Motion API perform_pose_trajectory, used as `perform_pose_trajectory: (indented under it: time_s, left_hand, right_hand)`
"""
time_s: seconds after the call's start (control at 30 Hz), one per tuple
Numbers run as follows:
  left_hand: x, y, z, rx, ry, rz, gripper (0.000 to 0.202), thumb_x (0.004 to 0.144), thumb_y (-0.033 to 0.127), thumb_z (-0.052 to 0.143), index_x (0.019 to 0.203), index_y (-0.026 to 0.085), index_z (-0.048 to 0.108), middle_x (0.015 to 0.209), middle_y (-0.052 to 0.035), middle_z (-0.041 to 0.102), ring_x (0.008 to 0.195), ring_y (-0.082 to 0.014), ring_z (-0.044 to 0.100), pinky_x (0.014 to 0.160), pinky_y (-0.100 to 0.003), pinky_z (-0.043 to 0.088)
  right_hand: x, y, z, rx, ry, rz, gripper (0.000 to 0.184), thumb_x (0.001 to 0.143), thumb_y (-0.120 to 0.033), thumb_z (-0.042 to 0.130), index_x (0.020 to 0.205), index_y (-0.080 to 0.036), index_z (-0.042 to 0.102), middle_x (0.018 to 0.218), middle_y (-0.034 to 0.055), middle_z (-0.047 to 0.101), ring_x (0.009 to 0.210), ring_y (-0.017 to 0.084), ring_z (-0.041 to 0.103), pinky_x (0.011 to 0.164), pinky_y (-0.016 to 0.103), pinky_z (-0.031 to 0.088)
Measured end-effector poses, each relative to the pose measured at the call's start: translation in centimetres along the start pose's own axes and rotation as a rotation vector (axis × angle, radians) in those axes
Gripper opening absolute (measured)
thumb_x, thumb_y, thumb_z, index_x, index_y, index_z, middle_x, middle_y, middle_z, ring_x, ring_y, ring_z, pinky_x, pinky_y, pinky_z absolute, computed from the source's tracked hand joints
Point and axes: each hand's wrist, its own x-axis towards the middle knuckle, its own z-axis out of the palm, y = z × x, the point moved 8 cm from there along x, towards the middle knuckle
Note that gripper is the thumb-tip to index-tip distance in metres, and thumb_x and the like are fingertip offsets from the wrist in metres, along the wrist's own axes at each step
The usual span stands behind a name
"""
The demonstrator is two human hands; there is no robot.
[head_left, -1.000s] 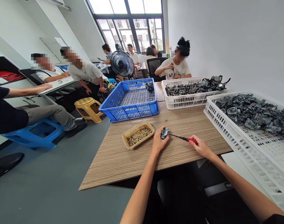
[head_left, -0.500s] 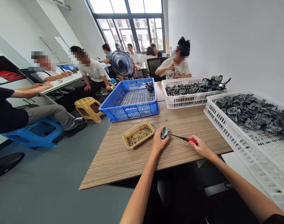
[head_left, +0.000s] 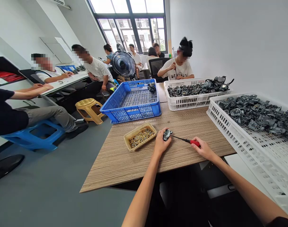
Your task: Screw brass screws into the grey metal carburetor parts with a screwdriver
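Observation:
My left hand (head_left: pixel 161 143) is closed around a small dark metal part (head_left: pixel 167 134) and holds it down on the wooden table (head_left: pixel 120 160). My right hand (head_left: pixel 203 149) grips the red handle of a screwdriver (head_left: pixel 186 140). The screwdriver's thin shaft lies low over the table and its tip touches the part. A shallow tan tray (head_left: pixel 127 137) of small brass screws sits just left of my left hand.
A blue crate (head_left: pixel 132 114) stands behind the tray. Two white baskets (head_left: pixel 188 101) (head_left: pixel 250 148) full of dark metal parts line the back and right of the table. A person in a white shirt (head_left: pixel 179 67) works opposite. Several people sit at desks to the left, near a fan (head_left: pixel 123 64) and a yellow stool (head_left: pixel 89 109).
My hands, the part and the screwdriver stay where they were. A person in a white shirt at the left has shifted along the far desk towards the fan.

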Motion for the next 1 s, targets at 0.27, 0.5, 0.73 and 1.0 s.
perform_pose_trajectory:
  time_s: [0.27,0.5,0.73,1.0]
  left_hand:
    - [-0.05,-0.16,0.12,0.005,-0.004,-0.007,0.048,0.084,0.017,0.068,0.132,0.021,0.065,0.124,-0.0096,0.073,0.120,-0.0271,0.069,0.111,-0.044,0.053]
    - [-0.02,-0.08,0.02,0.011,0.008,0.002,0.049,0.084,0.016,0.068,0.132,0.021,0.064,0.125,-0.0100,0.073,0.119,-0.0267,0.069,0.110,-0.043,0.054]
    - [-0.07,-0.08,0.10,0.012,-0.004,-0.011,0.049,0.084,0.016,0.067,0.133,0.022,0.064,0.125,-0.0098,0.072,0.120,-0.0270,0.069,0.110,-0.043,0.053]
    - [-0.10,-0.11,0.05,0.011,0.007,-0.012,0.049,0.085,0.018,0.068,0.133,0.022,0.063,0.125,-0.0095,0.072,0.120,-0.0271,0.069,0.110,-0.043,0.053]
  right_hand:
    - [0.02,0.05,-0.07,-0.002,0.007,0.000,0.027,0.099,-0.052,0.054,0.096,-0.026,0.055,0.077,-0.0016,0.060,0.066,0.019,0.054,0.066,0.031,0.042]
    - [0.02,0.08,0.07,0.005,-0.014,-0.005,0.031,0.102,-0.054,0.051,0.095,-0.025,0.058,0.081,0.0005,0.064,0.071,0.020,0.058,0.067,0.031,0.043]
    - [-0.02,0.19,0.01,-0.006,0.002,0.014,0.027,0.098,-0.052,0.056,0.100,-0.026,0.058,0.081,0.0002,0.066,0.069,0.020,0.058,0.067,0.032,0.044]
    - [0.07,0.17,0.04,0.003,-0.004,0.005,0.029,0.100,-0.053,0.053,0.095,-0.025,0.059,0.078,-0.0006,0.063,0.069,0.020,0.056,0.067,0.032,0.043]
